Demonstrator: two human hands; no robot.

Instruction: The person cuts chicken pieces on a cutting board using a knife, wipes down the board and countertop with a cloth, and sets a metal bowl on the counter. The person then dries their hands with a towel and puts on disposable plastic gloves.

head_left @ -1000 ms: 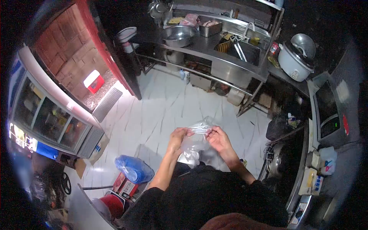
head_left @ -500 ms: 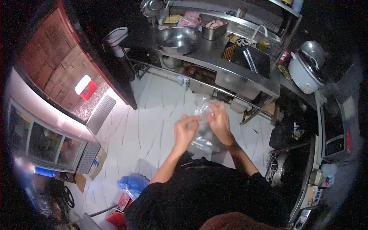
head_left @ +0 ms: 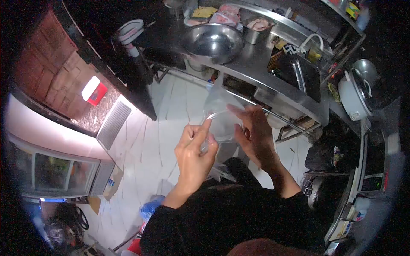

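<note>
A clear plastic bag (head_left: 222,123) hangs in front of my body, its mouth spread wide. My left hand (head_left: 196,149) is closed on the near left part of the bag, thumb and fingers pinching the film. On the other side, my right hand (head_left: 254,134) has its index finger and thumb apart, touching the bag at its mouth. Whether those fingertips are inside the film is hard to tell. Nothing shows inside the bag.
A steel counter (head_left: 247,64) ahead bears a large metal bowl (head_left: 213,45), a steel container of meat (head_left: 258,26) and a sink (head_left: 294,74). A rice cooker (head_left: 354,96) stands right. A glass-door fridge (head_left: 64,173) is left; a blue bag (head_left: 150,208) lies on the floor.
The bag was bunched between both hands and is now opened out. My right fingers have spread apart, and both hands look nearer and larger. The view has shifted slightly.
</note>
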